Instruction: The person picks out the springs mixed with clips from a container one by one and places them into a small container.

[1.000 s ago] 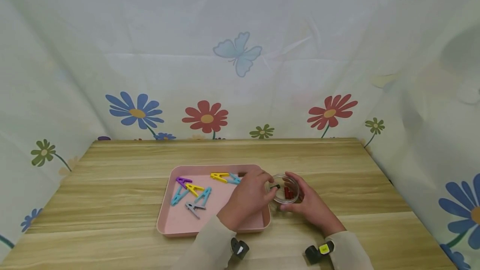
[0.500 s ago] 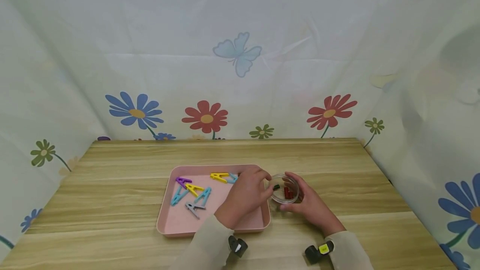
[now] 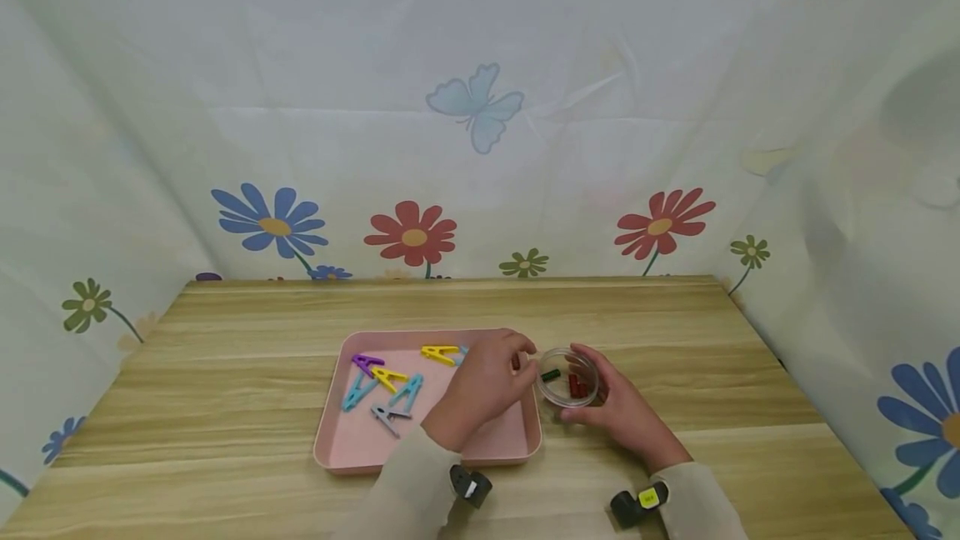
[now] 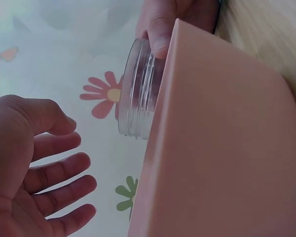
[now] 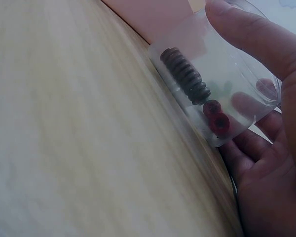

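My right hand [image 3: 628, 413] grips a clear round plastic jar [image 3: 558, 395] standing on the table, thumb on the near side. Inside lie a dark green coil spring [image 3: 551, 375] and two red springs [image 3: 574, 385] side by side; the right wrist view shows the green one's coils [image 5: 185, 75]. My left hand [image 3: 480, 390] hovers over the right side of a pink tray [image 3: 450, 444], just left of the jar. Its fingers are spread and loosely bent in the left wrist view, holding nothing. A small reddish-brown piece [image 3: 516, 362] shows in the tray beside its fingers, partly hidden.
Several clothespins lie in the tray: a purple one [image 3: 367, 362], a yellow one [image 3: 388, 378], a grey one [image 3: 390, 417], blue ones and another yellow one [image 3: 438, 352]. The tray's raised rim stands between my left hand and the jar. A printed cloth [image 3: 480, 190] hangs behind the table.
My left hand has drawn back leftward from the jar, letting go of the green spring, which now lies inside. My right hand and the jar have stayed in place.
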Demonstrator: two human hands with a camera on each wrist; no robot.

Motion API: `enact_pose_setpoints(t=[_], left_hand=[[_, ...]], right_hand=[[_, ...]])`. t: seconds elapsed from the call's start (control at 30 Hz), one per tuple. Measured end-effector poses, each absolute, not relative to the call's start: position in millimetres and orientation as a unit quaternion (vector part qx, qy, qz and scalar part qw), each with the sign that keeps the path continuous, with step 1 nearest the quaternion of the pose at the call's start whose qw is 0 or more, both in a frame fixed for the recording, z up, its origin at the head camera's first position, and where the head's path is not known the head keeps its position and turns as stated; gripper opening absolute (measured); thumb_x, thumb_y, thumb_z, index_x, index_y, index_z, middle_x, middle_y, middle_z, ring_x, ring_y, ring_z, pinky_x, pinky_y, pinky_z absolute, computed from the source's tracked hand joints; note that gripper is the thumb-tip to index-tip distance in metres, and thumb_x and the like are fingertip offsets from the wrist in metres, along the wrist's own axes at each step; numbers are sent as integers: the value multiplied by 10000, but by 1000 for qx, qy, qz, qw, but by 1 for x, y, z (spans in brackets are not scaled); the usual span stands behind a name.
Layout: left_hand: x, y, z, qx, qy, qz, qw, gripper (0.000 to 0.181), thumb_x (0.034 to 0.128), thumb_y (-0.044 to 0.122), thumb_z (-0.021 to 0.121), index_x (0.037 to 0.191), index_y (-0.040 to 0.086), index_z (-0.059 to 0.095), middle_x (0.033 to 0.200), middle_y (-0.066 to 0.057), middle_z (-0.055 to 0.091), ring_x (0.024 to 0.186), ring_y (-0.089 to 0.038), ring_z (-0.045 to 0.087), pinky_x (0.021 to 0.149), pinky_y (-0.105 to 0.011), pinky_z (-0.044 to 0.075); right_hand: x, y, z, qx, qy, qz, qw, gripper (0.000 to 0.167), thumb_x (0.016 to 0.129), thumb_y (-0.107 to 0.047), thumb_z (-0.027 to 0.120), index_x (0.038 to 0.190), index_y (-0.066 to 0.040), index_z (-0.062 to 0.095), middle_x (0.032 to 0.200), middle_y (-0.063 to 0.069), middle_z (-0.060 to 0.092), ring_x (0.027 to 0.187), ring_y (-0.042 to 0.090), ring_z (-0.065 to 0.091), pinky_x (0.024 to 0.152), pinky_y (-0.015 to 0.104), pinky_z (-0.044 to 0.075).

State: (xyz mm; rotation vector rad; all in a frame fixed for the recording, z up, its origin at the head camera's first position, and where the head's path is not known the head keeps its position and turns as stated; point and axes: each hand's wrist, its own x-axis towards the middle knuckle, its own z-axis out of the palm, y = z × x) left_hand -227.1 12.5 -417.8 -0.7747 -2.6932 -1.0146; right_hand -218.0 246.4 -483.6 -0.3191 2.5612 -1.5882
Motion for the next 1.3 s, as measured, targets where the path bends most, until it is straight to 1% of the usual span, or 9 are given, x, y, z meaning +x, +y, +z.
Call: enact_pose_setpoints(t=[0.17, 0.3, 0.4, 0.63, 0.77, 0.83, 1.03, 1.17, 1.3], left_hand=[[-228, 10, -419, -251, -905, -329, 94, 186, 944, 194, 568, 1037, 114, 708, 949, 19, 670, 846, -128, 579, 761, -280, 516], [-230, 8, -419, -251, -907, -324, 98, 189, 963, 176, 546, 1047, 119, 705, 1004, -6, 687, 931, -156, 615, 837, -329, 527], [-232, 7, -417, -247, -909, -323, 88, 190, 971, 164, 548, 1071, 113, 701, 1064, -30, 689, 1014, -189, 634, 889, -360, 529], [-236, 4, -418, -251, -913, -316, 66, 250, 939, 10, 507, 1116, 67, 675, 1084, -95, 681, 1010, -212, 643, 887, -370, 538], [-240, 2, -421, -249, -913, -318, 56, 291, 934, -11, 478, 1144, 72, 661, 1109, -98, 671, 1055, -243, 639, 903, -389, 529], [-240, 1, -423, -250, -913, -318, 49, 300, 934, -14, 466, 1146, 82, 655, 1084, -86, 671, 1021, -225, 634, 887, -375, 527], [-243, -2, -427, -267, -905, -329, 38, 273, 919, -34, 462, 1022, 131, 653, 952, -24, 662, 855, -127, 567, 787, -290, 492], [-245, -3, -429, -254, -904, -342, 19, 293, 920, -32, 453, 969, 184, 646, 955, 5, 648, 857, -97, 543, 784, -274, 471], [-247, -3, -430, -245, -905, -348, 1, 332, 917, -46, 441, 960, 214, 644, 970, 26, 652, 886, -101, 553, 792, -281, 461]], right_hand=[[-216, 246, -484, -96, 850, -515, 57, 979, 690, -342, 866, 1494, -270, 310, 1482, 22, 462, 1398, 258, 404, 1136, 538, 292], [-216, 246, -483, -97, 848, -518, 57, 985, 686, -336, 869, 1494, -275, 308, 1484, 14, 458, 1399, 248, 404, 1138, 530, 295], [-216, 246, -482, -98, 846, -522, 56, 985, 687, -323, 870, 1494, -271, 308, 1487, 10, 454, 1402, 244, 400, 1138, 528, 295], [-217, 245, -480, -98, 844, -524, 57, 992, 677, -304, 879, 1492, -261, 315, 1484, 16, 458, 1402, 241, 401, 1140, 520, 297], [-218, 245, -480, -96, 845, -524, 55, 985, 682, -302, 876, 1491, -260, 316, 1483, 13, 458, 1399, 244, 403, 1142, 520, 293], [-218, 245, -480, -96, 846, -521, 54, 987, 680, -308, 876, 1492, -258, 316, 1481, 11, 461, 1395, 247, 409, 1143, 517, 292], [-217, 245, -481, -96, 848, -518, 57, 988, 680, -318, 875, 1492, -264, 315, 1477, 11, 467, 1385, 249, 421, 1139, 516, 300], [-217, 244, -480, -93, 846, -522, 56, 987, 675, -307, 880, 1487, -269, 320, 1482, 11, 458, 1388, 253, 415, 1144, 521, 290], [-217, 244, -480, -91, 846, -522, 57, 985, 673, -311, 881, 1482, -272, 321, 1481, 6, 458, 1391, 246, 412, 1149, 517, 282]])
